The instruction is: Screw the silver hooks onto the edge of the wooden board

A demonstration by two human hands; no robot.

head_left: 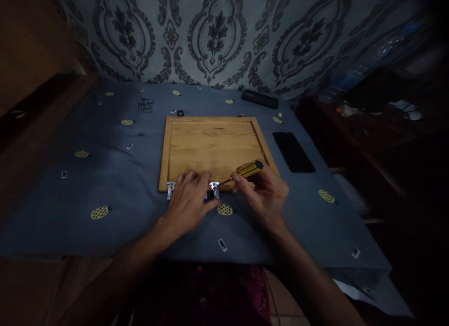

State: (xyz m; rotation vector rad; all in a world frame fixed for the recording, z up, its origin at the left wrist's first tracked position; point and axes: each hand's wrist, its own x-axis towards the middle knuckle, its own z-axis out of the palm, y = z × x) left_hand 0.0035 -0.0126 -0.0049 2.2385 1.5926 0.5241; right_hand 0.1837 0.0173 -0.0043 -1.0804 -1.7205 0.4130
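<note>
A wooden panel [210, 150] with a raised frame lies flat on the cloth-covered table. Two shiny metal hinges sit at its near edge, a left hinge [170, 190] and a right hinge [215, 189]. My left hand [189, 199] lies across that edge between them, fingers bent over the wood and thumb below, closed around the right hinge; its palm hides part of the edge. In my right hand [268, 195] is a yellow and black screwdriver [249, 169], held slanted in the fingers. Its tip points left and down at the right hinge; whether it touches a screw cannot be made out.
Right of the panel lies a black phone [293, 152], with a dark oblong case [260, 99] behind it. Small metal pieces [146, 105] lie at the back left. A small black square item [180, 113] is behind the panel. A patterned curtain [217, 36] hangs behind the table.
</note>
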